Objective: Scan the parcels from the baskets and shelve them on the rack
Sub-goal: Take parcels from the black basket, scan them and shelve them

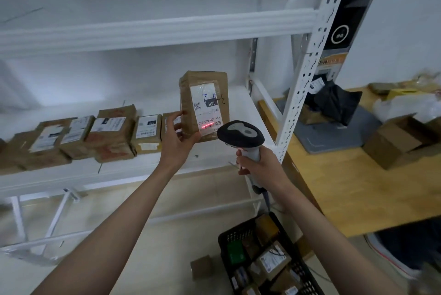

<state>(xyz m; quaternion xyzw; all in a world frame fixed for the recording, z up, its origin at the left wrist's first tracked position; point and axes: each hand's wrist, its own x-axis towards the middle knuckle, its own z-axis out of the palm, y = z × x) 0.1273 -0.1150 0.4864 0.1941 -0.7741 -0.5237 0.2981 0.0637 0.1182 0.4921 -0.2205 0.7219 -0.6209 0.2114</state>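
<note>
The small print on the white shipping label (207, 106) of the held brown tape-wrapped cardboard parcel (204, 103) is too fine to read, and the parcel's lower left corner sits behind the left hand (177, 138). The right hand (259, 167) covers most of the handle of the black-and-grey handheld barcode scanner (241, 137). The row of brown parcels on the white metal rack shelf (78, 137) runs off the left edge, its labels blurred. The black plastic mesh basket (241, 235) of parcels is cut off by the bottom edge. At the far right, the pale bags and boxes on the wooden bench (353, 189) are smeared beyond telling.
</note>
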